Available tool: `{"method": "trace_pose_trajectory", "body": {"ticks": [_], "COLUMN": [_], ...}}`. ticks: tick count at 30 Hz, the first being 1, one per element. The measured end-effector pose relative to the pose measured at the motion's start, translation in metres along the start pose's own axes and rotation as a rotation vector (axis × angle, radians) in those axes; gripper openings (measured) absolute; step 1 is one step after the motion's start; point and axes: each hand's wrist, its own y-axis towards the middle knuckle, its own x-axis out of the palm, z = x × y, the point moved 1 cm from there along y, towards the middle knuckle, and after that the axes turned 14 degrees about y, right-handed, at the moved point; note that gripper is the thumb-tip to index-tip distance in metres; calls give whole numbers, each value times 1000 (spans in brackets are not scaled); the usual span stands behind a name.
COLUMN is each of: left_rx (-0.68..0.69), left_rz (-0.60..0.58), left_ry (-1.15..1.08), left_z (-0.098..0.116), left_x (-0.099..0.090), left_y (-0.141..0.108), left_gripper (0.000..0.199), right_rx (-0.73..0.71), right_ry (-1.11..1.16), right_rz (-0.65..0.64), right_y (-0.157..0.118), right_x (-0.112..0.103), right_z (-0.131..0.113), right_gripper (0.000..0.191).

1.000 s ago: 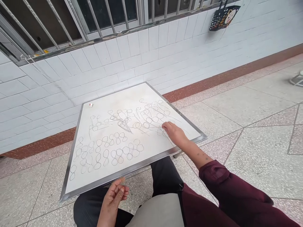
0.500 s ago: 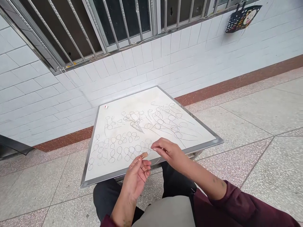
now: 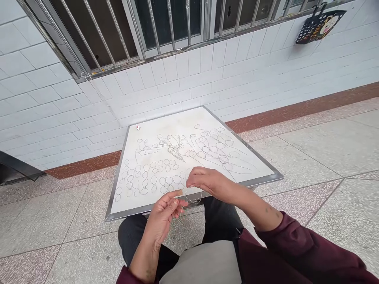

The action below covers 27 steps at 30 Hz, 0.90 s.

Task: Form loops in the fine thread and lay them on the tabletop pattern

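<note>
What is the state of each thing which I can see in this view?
left hand: fingers bent, grip unclear
right hand: fingertips pinched on strand
thin strand: between the hands, partly curved
thin loops: lying on tabletop
tabletop: partly covered
bag: hanging

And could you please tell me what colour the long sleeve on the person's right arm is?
The long sleeve is dark maroon, showing best in the head view.
</note>
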Motion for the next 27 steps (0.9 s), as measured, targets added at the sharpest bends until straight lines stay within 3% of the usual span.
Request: {"method": "trace_pose_trajectory", "body": {"ticks": [5, 8, 10, 12, 15, 17, 20, 27], "left_rx": [23, 24, 34, 42, 60, 67, 59, 114], "left_rz": [48, 87, 119, 141, 185, 215, 230, 341], "left_ry": [6, -43, -92, -144, -236, -293, -322, -207], "left_z": [5, 4, 1, -2, -5, -7, -9, -17], "left_x": [-2, 0, 0, 0, -2, -3, -5, -12], "left_y": [-1, -2, -3, -5, -9, -12, -17, -22], "left_gripper": [38, 36, 34, 33, 33, 31, 28, 16], "right_rx": [-32, -33, 0, 85, 336, 477, 578, 612], "right_ry": [-72, -8, 108, 230, 489, 723, 967, 1116], "right_rz": [-172, -206, -140, 28, 260, 234, 158, 196], "right_y": [16, 23, 24, 21, 10, 2, -3, -1], "right_x": [4, 14, 23, 32, 46, 56, 69, 82], "right_z": [-13, -14, -8, 2, 16, 19, 17, 12], "right_gripper": [32, 30, 25, 22, 25, 26, 24, 20]}}
